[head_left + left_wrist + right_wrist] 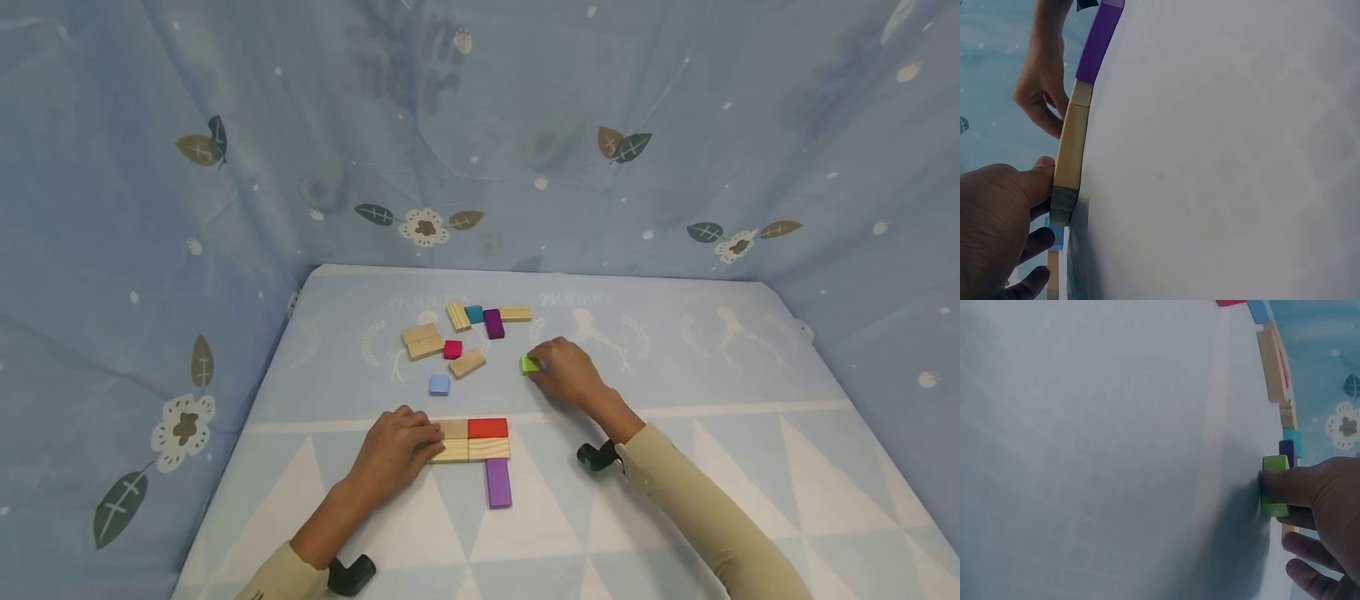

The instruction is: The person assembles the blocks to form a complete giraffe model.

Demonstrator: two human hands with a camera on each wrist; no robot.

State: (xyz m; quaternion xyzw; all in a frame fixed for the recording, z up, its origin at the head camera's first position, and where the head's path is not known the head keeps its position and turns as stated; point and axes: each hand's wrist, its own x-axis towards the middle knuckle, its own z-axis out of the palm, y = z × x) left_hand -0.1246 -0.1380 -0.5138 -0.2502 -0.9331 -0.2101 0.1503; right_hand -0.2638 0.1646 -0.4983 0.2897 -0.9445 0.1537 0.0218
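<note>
My right hand (567, 373) pinches a lime green block (529, 365) between thumb and fingers, right of the loose blocks; the right wrist view shows the thumb across the green block (1275, 487). My left hand (397, 450) rests at the left end of a flat arrangement, its thumb and fingertips touching the wooden blocks (450, 451) there. That arrangement has two rows: wooden blocks, with a red block (487, 428) at the upper right. A purple block (498, 483) extends from its lower right towards me. In the left wrist view the left thumb lies against the wooden block (1070, 150).
Behind the arrangement lie a light blue block (439, 385), a crimson block (453, 349), a teal block (474, 314), a dark purple block (493, 323) and several wooden blocks (468, 364). Patterned cloth (525, 150) rises behind the table (675, 333).
</note>
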